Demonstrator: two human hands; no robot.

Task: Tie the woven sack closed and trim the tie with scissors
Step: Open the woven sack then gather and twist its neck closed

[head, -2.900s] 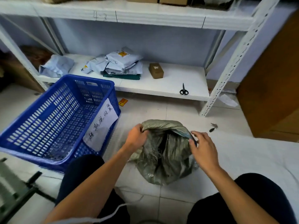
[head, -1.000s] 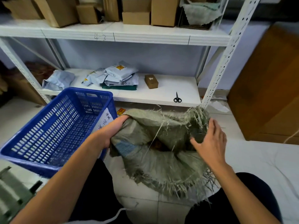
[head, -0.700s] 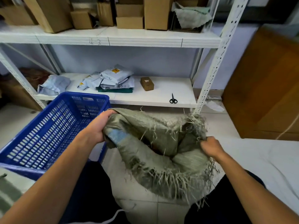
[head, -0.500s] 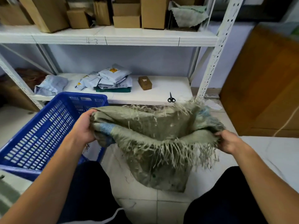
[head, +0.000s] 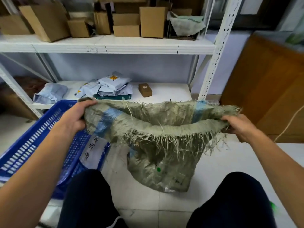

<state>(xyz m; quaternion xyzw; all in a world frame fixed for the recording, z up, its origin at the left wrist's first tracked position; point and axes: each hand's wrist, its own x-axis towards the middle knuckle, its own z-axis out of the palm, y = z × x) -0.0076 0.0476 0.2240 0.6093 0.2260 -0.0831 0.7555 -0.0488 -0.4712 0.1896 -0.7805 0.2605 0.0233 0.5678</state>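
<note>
Floor: pale tiles (head: 213,170); the person's knees in dark trousers (head: 87,198) show at the bottom edge.
Rack: white metal shelving (head: 105,46) stands straight ahead with two boards in view, the upper one marked "4-3".
Cabinet: a brown wooden panel (head: 266,89) stands to the right of the rack.
Basket: a blue slotted crate (head: 32,142) sits on the floor at the left, with a handwritten paper label (head: 93,150) on its near corner.
Upper board: cardboard boxes (head: 153,22) in a row.
Lower board: a heap of pale mail bags (head: 113,83), with a small brown box (head: 145,90) just beside it on the right.
Left hand: the left hand (head: 77,116) is stretched forward, its fingers curled over the left end of the sack's rim.
Right hand: the right hand (head: 240,127) is knuckles up and grips the right end of the rim.
Hands: well apart and about level.
Sack: the grey-green woven sack (head: 164,129) has pale blue stripes and hangs between the two hands above the knees. Its frayed mouth is stretched wide and untied, and its lower end is down at the tiles.
</note>
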